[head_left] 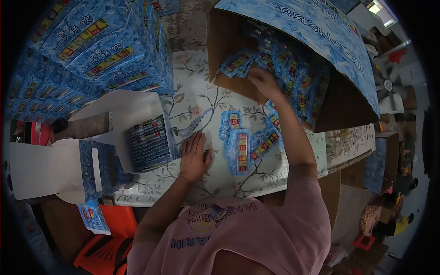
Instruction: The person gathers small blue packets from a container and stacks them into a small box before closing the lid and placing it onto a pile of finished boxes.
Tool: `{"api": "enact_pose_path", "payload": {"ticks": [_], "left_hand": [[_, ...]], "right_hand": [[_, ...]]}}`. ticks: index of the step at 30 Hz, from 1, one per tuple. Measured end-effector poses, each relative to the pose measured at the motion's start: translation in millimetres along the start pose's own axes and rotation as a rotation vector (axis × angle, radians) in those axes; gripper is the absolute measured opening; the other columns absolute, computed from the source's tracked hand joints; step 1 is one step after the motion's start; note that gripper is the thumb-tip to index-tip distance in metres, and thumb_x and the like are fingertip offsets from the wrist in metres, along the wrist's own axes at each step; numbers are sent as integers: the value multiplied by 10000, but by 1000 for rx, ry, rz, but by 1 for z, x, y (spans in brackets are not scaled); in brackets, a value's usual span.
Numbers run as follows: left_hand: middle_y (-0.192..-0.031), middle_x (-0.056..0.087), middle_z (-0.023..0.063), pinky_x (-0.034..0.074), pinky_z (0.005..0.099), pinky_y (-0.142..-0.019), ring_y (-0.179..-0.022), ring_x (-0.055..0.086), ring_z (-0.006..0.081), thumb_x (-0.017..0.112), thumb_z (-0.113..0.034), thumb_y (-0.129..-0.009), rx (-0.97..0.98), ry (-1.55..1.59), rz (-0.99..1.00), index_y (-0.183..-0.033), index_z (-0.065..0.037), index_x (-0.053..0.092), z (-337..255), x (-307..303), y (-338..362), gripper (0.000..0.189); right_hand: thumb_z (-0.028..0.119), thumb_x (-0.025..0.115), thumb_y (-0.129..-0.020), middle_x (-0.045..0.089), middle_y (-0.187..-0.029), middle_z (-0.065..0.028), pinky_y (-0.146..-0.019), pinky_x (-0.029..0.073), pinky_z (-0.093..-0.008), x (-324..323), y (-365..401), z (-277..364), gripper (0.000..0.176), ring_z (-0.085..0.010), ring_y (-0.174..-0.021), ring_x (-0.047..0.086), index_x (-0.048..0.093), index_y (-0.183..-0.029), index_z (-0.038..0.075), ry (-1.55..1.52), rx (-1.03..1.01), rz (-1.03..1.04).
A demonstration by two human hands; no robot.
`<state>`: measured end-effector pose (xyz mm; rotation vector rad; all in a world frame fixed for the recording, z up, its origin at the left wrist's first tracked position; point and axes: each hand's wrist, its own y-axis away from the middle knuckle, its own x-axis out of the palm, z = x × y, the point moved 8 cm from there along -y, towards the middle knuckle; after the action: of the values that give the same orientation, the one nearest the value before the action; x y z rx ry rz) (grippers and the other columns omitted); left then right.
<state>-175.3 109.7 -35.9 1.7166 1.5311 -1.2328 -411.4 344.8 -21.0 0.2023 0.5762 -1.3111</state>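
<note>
My left hand (194, 156) lies flat on the flowered tablecloth (188, 68), fingers stretched out, holding nothing. It is beside an open white-lined carton (168, 130) packed with a row of flat blue packets (149, 144). Inside the opening of a large cardboard box (224, 87), my right hand (265, 85) has its fingers curled in at the loose blue packets (286, 64). Whether a packet is between those fingers is hidden. Several blue packets (239, 151) with colourful picture strips lie between my hands, some overlapping.
Stacked blue printed cartons (91, 46) rise at the back left. Open carton flaps (46, 169) stick out at the left edge, above an orange chair (110, 238). A fan (388, 86) stands beyond the big box at right. People and more boxes are in the right background.
</note>
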Motion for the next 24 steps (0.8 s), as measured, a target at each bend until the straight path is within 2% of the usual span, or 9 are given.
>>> {"api": "enact_pose_path", "payload": {"ticks": [2, 3, 5, 6, 8, 12, 18, 20, 24], "left_hand": [[-1336, 439, 162, 266, 475, -1056, -1263, 391, 305, 604, -224, -794, 6, 13, -15, -1291, -16, 407, 0, 0, 1, 574], [-1337, 438, 160, 263, 475, -1057, -1262, 393, 307, 607, -224, -791, 10, 32, -26, -1288, -19, 411, 1, -2, 1, 572], [-1336, 440, 158, 264, 475, -1056, -1261, 393, 307, 610, -223, -787, 5, 40, -28, -1282, -21, 416, 1, -4, 2, 569], [-1335, 442, 156, 265, 476, -1055, -1261, 393, 308, 613, -221, -783, 9, 62, -21, -1277, -23, 421, 0, -4, 1, 565], [-1335, 442, 154, 266, 474, -1055, -1262, 391, 306, 617, -220, -779, 5, 55, -34, -1272, -25, 425, 1, -5, -1, 564], [-1335, 440, 151, 268, 467, -1056, -1267, 382, 302, 621, -218, -773, 9, 49, -28, -1266, -27, 429, 1, -3, 1, 563], [-1338, 436, 152, 260, 464, -1062, -1258, 391, 307, 598, -225, -810, 42, 28, -73, -1256, -28, 447, 2, -1, 4, 511], [-1340, 435, 152, 256, 469, -1063, -1259, 389, 310, 592, -249, -821, 59, 52, -82, -1250, -30, 457, 7, 2, 4, 500], [-1344, 436, 144, 226, 503, -1070, -1274, 372, 305, 590, -340, -835, 23, 126, -105, -1247, -36, 475, 0, 1, 13, 525]], "right_hand": [[311, 609, -841, 634, -1038, -129, -797, 474, -332, 0, -56, 2, 392, -268, -931, 610, 577, -1130, 47, 520, -140, -113], [311, 609, -841, 634, -1038, -129, -797, 474, -332, 4, -74, 0, 392, -268, -931, 610, 577, -1130, 47, 509, -155, -113], [440, 662, -754, 495, -1284, -153, -960, 396, -400, 5, -99, -6, 582, -308, -1214, 434, 547, -1207, 93, 672, -27, -187], [440, 662, -754, 495, -1284, -153, -960, 396, -400, 7, -104, -2, 582, -308, -1214, 434, 547, -1207, 93, 664, -44, -185], [543, 667, -702, 403, -1363, -167, -1001, 368, -426, 14, -105, -26, 755, -346, -1241, 402, 478, -1295, 116, 762, 241, 4], [593, 652, -688, 409, -1359, -177, -1012, 347, -449, 44, -77, -42, 797, -368, -1236, 402, 465, -1302, 121, 693, 127, 185], [525, 718, -681, 533, -1203, -207, -972, 397, -390, 46, 25, 35, 772, -343, -1163, 479, 501, -1239, 38, 770, 62, 150], [538, 735, -644, 616, -1051, -178, -894, 449, -391, 42, 40, 19, 806, -328, -1028, 574, 513, -1210, 8, 610, 175, 143], [445, 790, -637, 644, -963, -160, -826, 477, -340, 32, 75, 0, 726, -261, -912, 622, 551, -1148, -11, 278, 257, 114]]}}
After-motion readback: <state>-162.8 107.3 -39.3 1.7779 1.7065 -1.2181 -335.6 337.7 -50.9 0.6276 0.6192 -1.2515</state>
